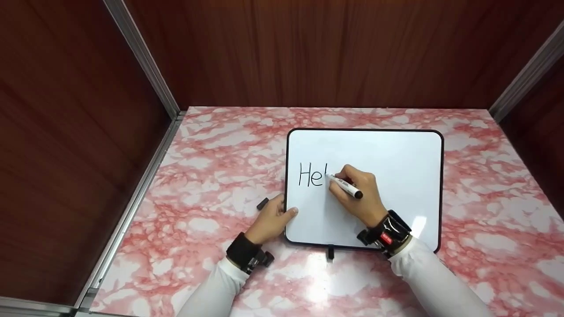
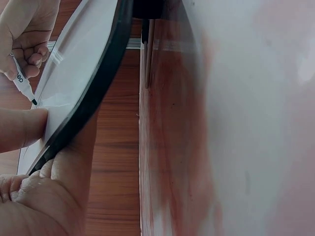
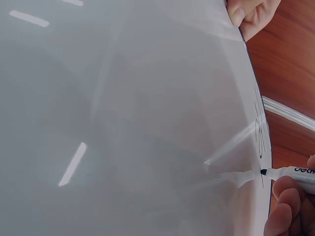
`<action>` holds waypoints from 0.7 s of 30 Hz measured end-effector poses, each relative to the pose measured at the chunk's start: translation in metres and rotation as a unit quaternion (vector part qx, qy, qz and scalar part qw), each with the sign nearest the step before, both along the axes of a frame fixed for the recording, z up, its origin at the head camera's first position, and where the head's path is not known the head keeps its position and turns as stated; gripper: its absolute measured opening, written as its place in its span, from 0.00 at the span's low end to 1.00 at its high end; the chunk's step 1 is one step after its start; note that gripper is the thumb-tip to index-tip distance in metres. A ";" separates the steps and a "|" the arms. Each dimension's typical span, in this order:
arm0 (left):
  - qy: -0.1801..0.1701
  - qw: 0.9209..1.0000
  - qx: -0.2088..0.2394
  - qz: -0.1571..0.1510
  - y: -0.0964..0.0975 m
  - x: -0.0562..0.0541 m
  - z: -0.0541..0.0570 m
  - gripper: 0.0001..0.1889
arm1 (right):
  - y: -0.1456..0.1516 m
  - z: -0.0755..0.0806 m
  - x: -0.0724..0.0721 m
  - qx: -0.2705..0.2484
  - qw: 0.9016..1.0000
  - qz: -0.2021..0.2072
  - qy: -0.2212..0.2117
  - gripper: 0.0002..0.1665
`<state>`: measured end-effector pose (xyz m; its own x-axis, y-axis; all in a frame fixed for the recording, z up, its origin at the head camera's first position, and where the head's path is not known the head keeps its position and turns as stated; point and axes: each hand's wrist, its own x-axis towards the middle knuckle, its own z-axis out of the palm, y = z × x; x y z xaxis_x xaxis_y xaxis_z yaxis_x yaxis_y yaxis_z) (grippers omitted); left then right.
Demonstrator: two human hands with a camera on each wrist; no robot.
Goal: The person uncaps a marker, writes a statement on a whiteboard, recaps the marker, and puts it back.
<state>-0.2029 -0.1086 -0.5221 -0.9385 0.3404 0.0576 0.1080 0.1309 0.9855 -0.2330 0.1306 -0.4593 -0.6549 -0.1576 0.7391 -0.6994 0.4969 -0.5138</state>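
Observation:
A whiteboard (image 1: 396, 176) with a black frame stands on the table, bearing the handwritten letters "He" (image 1: 311, 175) and an upright stroke beside them. My left hand (image 1: 272, 219) grips the board's left edge, thumb on the white face and fingers behind the frame, as the left wrist view shows. Between the thumb and fingers of my right hand (image 1: 359, 193) is a white marker (image 1: 348, 188) with a black end. In the right wrist view the dark marker tip (image 3: 264, 172) touches the board at the stroke.
A small black piece (image 1: 262, 203) shows just left of the board, beside my left hand. Another black piece (image 1: 331, 252) sticks out under the bottom frame. Red-and-white marbled tabletop (image 1: 211, 176) surrounds the board. Brown wood-grain panels (image 1: 330, 53) enclose the back and sides.

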 end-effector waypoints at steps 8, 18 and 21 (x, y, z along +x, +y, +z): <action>-0.010 1.000 0.009 0.001 0.000 0.000 0.000 0.17 | 0.000 -0.003 0.005 0.018 1.000 0.005 -0.008 0.09; -0.008 1.000 0.005 0.002 0.000 0.001 0.001 0.19 | -0.001 -0.006 0.010 0.025 1.000 0.006 0.001 0.10; -0.009 1.000 0.002 0.004 0.000 0.001 0.002 0.19 | 0.000 -0.006 0.011 0.024 1.000 0.013 -0.001 0.11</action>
<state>-0.2015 -0.1084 -0.5206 -0.9420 0.3330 0.0424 0.0899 0.1284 0.9876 -0.2222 0.1306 -0.4658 -0.6512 -0.2088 0.7296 -0.7113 0.5028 -0.4911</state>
